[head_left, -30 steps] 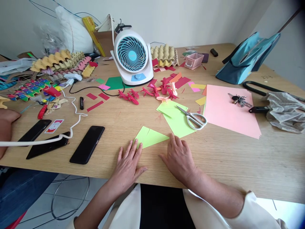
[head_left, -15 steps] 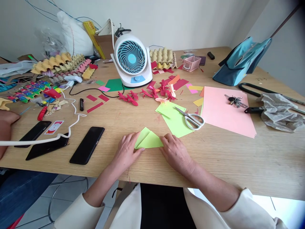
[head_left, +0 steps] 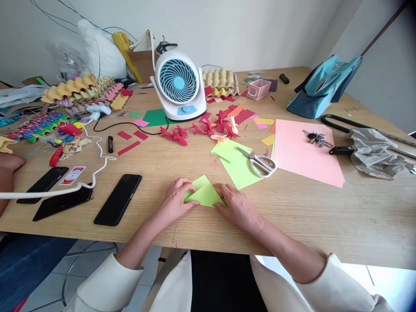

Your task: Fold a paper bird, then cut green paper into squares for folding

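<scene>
A small folded piece of lime-green paper (head_left: 205, 193) lies at the front of the table between my hands. My left hand (head_left: 180, 196) grips its left corner, thumb along the near edge and fingers over the flap. On the opposite side, my right hand (head_left: 234, 203) pinches the right corner between thumb and fingers. Just beyond are larger lime-green sheets (head_left: 238, 171), with white-handled scissors (head_left: 261, 164) resting on them. Folded red paper figures (head_left: 175, 135) sit farther back.
Black phones (head_left: 118, 199) lie to the left, near a white cable (head_left: 100, 167). A fan (head_left: 178, 84) stands at the back. To the right are pink sheets (head_left: 305, 160) with keys (head_left: 317, 138) on top, and a blue bag (head_left: 321, 91). Another person's arm (head_left: 9, 169) shows at far left.
The lime-green paper has turned slightly, its right corner now lower. My right thumb has come forward onto that corner, and my left fingers have curled farther over the left flap.
</scene>
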Demonstrator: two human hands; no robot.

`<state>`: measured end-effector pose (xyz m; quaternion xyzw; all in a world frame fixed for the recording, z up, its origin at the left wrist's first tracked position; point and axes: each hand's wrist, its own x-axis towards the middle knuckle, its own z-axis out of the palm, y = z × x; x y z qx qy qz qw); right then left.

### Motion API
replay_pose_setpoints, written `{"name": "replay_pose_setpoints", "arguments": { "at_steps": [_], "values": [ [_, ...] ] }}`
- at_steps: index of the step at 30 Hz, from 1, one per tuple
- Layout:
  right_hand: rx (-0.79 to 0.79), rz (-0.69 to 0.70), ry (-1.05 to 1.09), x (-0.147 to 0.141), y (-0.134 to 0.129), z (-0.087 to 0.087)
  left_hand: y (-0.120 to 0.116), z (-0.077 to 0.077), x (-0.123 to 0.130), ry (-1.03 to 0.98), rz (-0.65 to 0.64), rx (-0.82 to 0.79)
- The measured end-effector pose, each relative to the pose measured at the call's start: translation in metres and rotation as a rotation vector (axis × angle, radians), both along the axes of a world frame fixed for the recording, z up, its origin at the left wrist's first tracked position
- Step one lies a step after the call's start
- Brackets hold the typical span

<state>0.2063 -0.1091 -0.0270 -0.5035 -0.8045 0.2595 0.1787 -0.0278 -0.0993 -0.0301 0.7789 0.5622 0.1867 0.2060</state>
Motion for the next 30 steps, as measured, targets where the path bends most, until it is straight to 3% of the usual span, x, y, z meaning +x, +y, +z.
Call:
{"name": "replay_pose_setpoints", "arguments": {
  "at_steps": [3, 11, 16, 21, 26, 30],
  "values": [
    [-0.022, -0.004, 0.081, 0.000, 0.002, -0.002, 0.000, 0.000, 0.000, -0.098, 0.006, -0.038],
    [0.094, -0.016, 0.369, 0.004, 0.009, -0.002, 0.014, 0.016, 0.003, -0.355, 0.033, -0.123],
    [0.087, -0.157, 0.535, 0.009, 0.014, 0.007, 0.023, 0.019, 0.008, -0.523, 0.079, -0.136],
    [-0.227, -0.307, 0.774, 0.014, 0.025, 0.006, 0.026, 0.031, 0.014, -0.455, -0.017, 0.039],
    [-0.545, -0.209, 0.958, 0.017, 0.030, 0.010, 0.031, 0.046, 0.021, -0.394, -0.137, 0.106],
    [-0.584, -0.193, 1.126, 0.015, 0.030, 0.013, 0.039, 0.042, 0.028, -0.635, -0.048, 0.092]
  ]
}}
